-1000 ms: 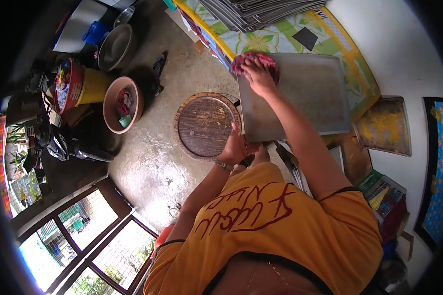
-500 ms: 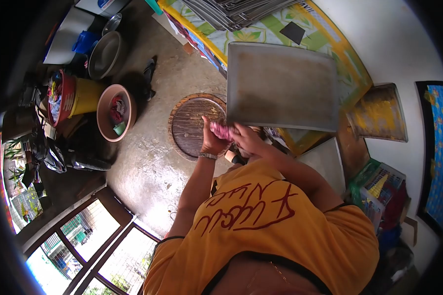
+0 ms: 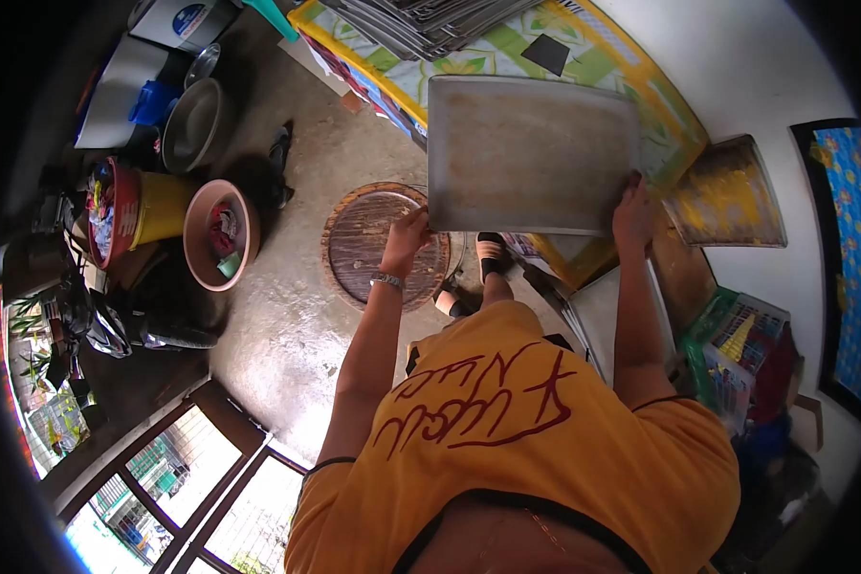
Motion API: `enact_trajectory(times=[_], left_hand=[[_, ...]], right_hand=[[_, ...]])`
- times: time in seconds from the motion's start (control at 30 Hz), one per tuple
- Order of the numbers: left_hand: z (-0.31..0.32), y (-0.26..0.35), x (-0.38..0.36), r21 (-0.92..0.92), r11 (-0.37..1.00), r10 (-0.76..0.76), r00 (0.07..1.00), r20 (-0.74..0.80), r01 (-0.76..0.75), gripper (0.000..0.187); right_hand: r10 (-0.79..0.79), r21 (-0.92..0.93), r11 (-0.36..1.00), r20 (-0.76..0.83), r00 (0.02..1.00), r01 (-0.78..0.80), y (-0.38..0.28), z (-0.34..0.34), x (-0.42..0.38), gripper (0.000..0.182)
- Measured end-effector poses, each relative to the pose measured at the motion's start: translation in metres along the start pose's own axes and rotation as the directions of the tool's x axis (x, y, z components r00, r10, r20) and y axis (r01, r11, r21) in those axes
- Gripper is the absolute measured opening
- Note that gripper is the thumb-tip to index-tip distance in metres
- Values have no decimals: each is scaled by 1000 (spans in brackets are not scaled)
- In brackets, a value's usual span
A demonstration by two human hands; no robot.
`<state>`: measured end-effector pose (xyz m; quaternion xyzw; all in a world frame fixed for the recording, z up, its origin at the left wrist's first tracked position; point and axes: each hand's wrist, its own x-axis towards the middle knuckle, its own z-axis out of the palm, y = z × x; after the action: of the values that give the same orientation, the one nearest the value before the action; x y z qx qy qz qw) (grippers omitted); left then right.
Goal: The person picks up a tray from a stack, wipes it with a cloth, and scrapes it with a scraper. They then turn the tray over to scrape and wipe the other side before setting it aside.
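A flat, stained grey baking tray [image 3: 534,158] lies at the near edge of the table, in front of me. My left hand [image 3: 407,241], with a metal watch at the wrist, is closed on its near left corner. At the tray's right edge, my right hand [image 3: 632,218] grips the rim near the corner, fingers partly hidden. The tray's surface is brownish and bare. No pink cloth shows in either hand.
A stack of dark trays [image 3: 421,24] sits on the patterned table cover [image 3: 584,72]. Below stands a round wooden stool top [image 3: 364,249] close to my feet. Basins and buckets, including a pink basin [image 3: 199,253], line the left. A yellow-stained board [image 3: 732,196] leans right.
Both hands were together around a crumpled pink cloth. They have moved apart to the tray's left corner and right edge, and the cloth is out of sight.
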<state>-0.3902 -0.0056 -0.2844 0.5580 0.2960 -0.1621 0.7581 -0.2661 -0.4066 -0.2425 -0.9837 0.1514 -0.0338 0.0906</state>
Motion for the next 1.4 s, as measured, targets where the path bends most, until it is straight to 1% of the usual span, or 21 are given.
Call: enact_trajectory(times=[0.07, 0.13, 0.2, 0.23, 0.27, 0.3, 0.37, 0.47, 0.53, 0.63, 0.7, 0.73, 0.77, 0.8, 0.87, 0.9, 1.0, 1.07, 1.13, 1.33, 1.4], left_hand=[[2, -10, 9, 99, 995, 29, 1000, -8, -28, 32], [6, -5, 8, 58, 998, 26, 1000, 9, -27, 28], [6, -6, 6, 56, 998, 1, 1000, 22, -2, 27], [4, -6, 6, 73, 997, -16, 999, 28, 14, 29], [4, -5, 8, 92, 995, -30, 999, 33, 27, 31], [4, -3, 8, 28, 996, -91, 996, 13, 90, 35], [4, 0, 4, -99, 971, -220, 975, -21, 217, 43], [6, 11, -11, -292, 956, 17, 999, -39, -27, 63], [-28, -9, 6, -244, 969, -46, 997, -55, 31, 73], [-9, 10, -6, -348, 935, -79, 916, -393, -69, 66], [16, 26, -18, -471, 850, 129, 960, -249, -236, 68], [26, 31, -19, -541, 786, 238, 954, -185, -301, 71], [24, 23, -3, -673, 679, 514, 845, 149, -294, 69], [39, 42, -7, -760, 631, 687, 567, 454, -156, 67], [89, 62, -69, -415, 862, 360, 928, 98, -290, 66], [102, 67, -85, -285, 927, 248, 969, -14, -242, 65], [100, 84, -95, 206, 904, 341, 922, 182, -375, 62], [82, 59, -55, 516, 714, 485, 866, 122, -473, 58], [78, 54, -27, 839, 336, 630, 764, 137, -428, 59], [123, 38, 56, 957, -146, 472, 832, 291, -252, 90], [132, 32, 59, 943, -263, 409, 861, 301, -205, 93]], right_hand=[[-83, -209, 976, -101, 991, 60, 26, 22, -26, 44], [-77, 101, 992, 70, 995, 70, -25, 5, -66, 46], [-235, -207, 937, 223, 946, 281, -73, 19, -107, 60], [-237, -169, 925, 444, 864, 341, -110, -7, -126, 62], [-330, -98, 908, 433, 839, 408, -132, 7, -144, 64], [-616, 164, 775, -25, 788, 611, -131, 77, -165, 60], [-739, 302, 653, 54, 672, 694, -184, 69, -190, 42], [-723, 693, 542, 96, 684, 475, -227, 73, -183, 33], [-729, 817, 500, 217, 649, 288, -239, 54, -155, 33], [-624, 767, 573, 178, 761, 290, -240, 15, -151, 36], [-642, 747, 566, 135, 755, 348, -244, -3, -165, 40], [-681, 730, 440, -109, 724, 523, -248, 17, -176, 42], [-659, 710, 527, -7, 752, 468, -250, 11, -170, 41], [-627, 681, 608, 96, 773, 408, -250, 2, -165, 41], [-403, 571, 782, 154, 902, 252, -251, -2, -123, 37], [-361, 583, 763, 27, 932, 279, -241, 29, -96, 36], [-296, 539, 772, -164, 941, 337, -194, 25, -43, 40], [-304, 433, 820, -226, 926, 375, -165, 7, -27, 44], [-378, 267, 858, -247, 892, 438, -143, -4, -32, 44], [-714, -11, 680, -234, 659, 733, -109, 54, -63, 51], [-679, 58, 721, -135, 721, 690, -117, 41, -50, 51]])
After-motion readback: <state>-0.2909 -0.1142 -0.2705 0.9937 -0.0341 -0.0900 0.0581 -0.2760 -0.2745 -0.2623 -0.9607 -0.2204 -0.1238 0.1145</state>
